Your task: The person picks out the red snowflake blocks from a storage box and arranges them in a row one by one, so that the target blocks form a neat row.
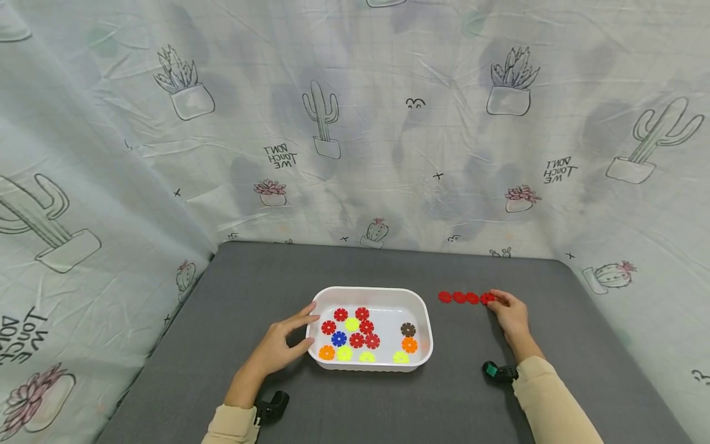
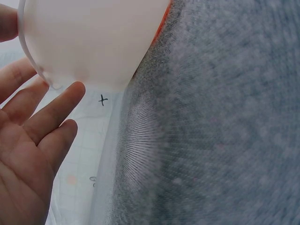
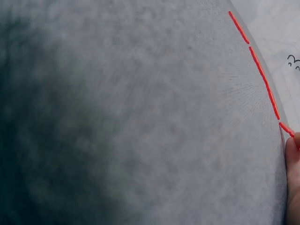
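A white plastic tray (image 1: 370, 366) stands on the table with several flower-shaped notched discs inside. At its left rim is my left hand (image 1: 280, 345), its fingers loosely extended and touching the edge; the left wrist view shows these fingers (image 2: 61, 108) beside the tray's wall (image 2: 93, 42). Right of the tray, three red notched discs (image 1: 458, 297) lie in a row. My right hand (image 1: 511, 316) pinches another red notched disc (image 1: 486, 298) at the row's right end. In the right wrist view that disc (image 3: 286, 129) is tilted, with only the fingertips visible.
Inside the tray are red discs (image 1: 372, 340), yellow discs (image 1: 344, 353), orange discs (image 1: 409, 345), a blue disc (image 1: 339, 338) and a brown disc (image 1: 408, 329). A grey cloth (image 1: 266, 271) covers the table. Behind it hangs a cactus-print curtain (image 1: 366, 179).
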A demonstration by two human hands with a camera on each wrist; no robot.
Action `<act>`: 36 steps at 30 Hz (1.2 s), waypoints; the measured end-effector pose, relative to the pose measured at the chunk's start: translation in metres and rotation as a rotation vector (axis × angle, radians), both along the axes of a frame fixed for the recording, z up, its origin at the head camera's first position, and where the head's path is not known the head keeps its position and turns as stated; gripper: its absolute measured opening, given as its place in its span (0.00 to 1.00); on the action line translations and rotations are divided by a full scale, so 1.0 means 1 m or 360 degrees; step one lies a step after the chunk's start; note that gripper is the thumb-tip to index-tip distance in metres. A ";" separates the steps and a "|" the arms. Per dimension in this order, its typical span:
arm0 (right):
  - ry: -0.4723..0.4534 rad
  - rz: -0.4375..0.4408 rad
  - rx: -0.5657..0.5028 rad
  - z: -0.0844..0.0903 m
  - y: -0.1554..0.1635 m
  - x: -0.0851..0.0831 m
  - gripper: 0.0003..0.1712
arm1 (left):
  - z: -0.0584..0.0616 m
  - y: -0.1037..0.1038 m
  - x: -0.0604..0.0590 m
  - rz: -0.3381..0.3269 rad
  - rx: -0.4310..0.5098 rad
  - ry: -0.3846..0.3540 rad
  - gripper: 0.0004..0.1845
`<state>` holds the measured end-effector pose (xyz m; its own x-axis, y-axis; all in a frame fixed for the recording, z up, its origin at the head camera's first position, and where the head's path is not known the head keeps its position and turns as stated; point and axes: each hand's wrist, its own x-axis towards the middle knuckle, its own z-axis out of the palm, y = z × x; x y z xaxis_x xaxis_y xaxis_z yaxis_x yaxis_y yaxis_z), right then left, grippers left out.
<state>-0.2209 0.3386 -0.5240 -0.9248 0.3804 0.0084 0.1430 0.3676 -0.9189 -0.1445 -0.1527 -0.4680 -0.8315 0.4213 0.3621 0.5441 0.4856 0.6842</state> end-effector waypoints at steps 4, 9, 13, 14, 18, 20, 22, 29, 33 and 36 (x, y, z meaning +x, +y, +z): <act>-0.0039 -0.0021 0.0173 -0.001 -0.001 -0.001 0.21 | -0.001 0.000 -0.001 0.0019 -0.0009 -0.0034 0.22; -0.0045 -0.0060 0.0341 -0.002 -0.003 0.000 0.20 | -0.001 -0.001 -0.001 0.0014 -0.0006 -0.0024 0.21; -0.0049 -0.0100 0.0418 -0.001 -0.005 0.000 0.21 | 0.000 0.000 0.000 -0.0002 -0.0007 -0.0012 0.22; -0.0053 -0.0104 0.0414 0.000 -0.006 0.000 0.21 | 0.000 0.000 -0.001 -0.0006 -0.0004 -0.0007 0.22; -0.0055 -0.0134 0.0374 0.000 -0.007 -0.001 0.22 | -0.012 -0.003 -0.006 0.0005 -0.0002 0.0023 0.22; -0.0059 -0.0152 0.0330 -0.001 -0.007 -0.001 0.22 | -0.021 -0.005 -0.010 0.0020 -0.0015 0.0034 0.23; -0.0057 -0.0166 0.0279 -0.001 -0.008 -0.002 0.23 | -0.029 -0.008 -0.014 0.0031 -0.0039 0.0038 0.23; -0.0067 -0.0159 0.0046 0.006 -0.011 0.002 0.25 | -0.038 -0.012 -0.019 0.0004 -0.0052 0.0017 0.23; -0.0009 -0.0106 -0.0039 0.012 -0.017 0.005 0.26 | -0.036 -0.010 -0.018 0.0036 -0.0056 0.0015 0.23; 0.0030 -0.0048 -0.0048 0.017 -0.023 0.008 0.27 | -0.028 -0.006 -0.013 0.0050 -0.0031 0.0011 0.23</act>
<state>-0.2132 0.3155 -0.5072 -0.9125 0.4088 0.0139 0.1361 0.3354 -0.9322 -0.1574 -0.1590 -0.4962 -0.8418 0.4023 0.3599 0.5331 0.5156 0.6707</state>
